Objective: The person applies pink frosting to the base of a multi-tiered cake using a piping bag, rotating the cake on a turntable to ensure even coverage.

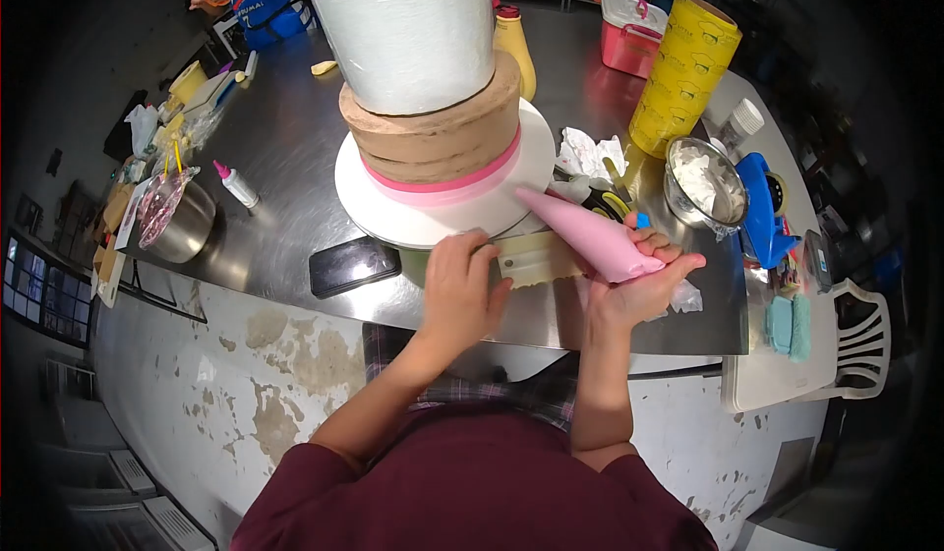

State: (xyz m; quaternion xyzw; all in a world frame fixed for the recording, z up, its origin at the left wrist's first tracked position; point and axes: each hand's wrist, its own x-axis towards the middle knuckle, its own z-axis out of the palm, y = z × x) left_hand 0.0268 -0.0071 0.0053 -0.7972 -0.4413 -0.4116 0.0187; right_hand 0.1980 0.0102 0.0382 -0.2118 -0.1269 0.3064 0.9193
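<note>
My right hand point(644, 290) is wrapped round the full end of a pink piping bag point(587, 232). The bag's narrow tip points up and left, close to the pink band point(462, 173) at the foot of the cake. My left hand point(459, 290) has its fingertips at the front rim of the round white cake board point(379, 207), fingers bent and thumb apart. On the board stands a two-tier cake: a brown lower tier point(433, 143) with a taller, smooth whitish upper tier point(408, 45) on top. A flat scraper point(539, 259) lies between my hands.
A black phone point(354, 266) and a small pink-capped bottle point(236, 185) lie left of the board. Rightward stand a steel bowl of white cream point(703, 182), a yellow wrap roll point(685, 74) and a pink tub point(629, 45). Across the table is a person in a blue apron point(261, 0).
</note>
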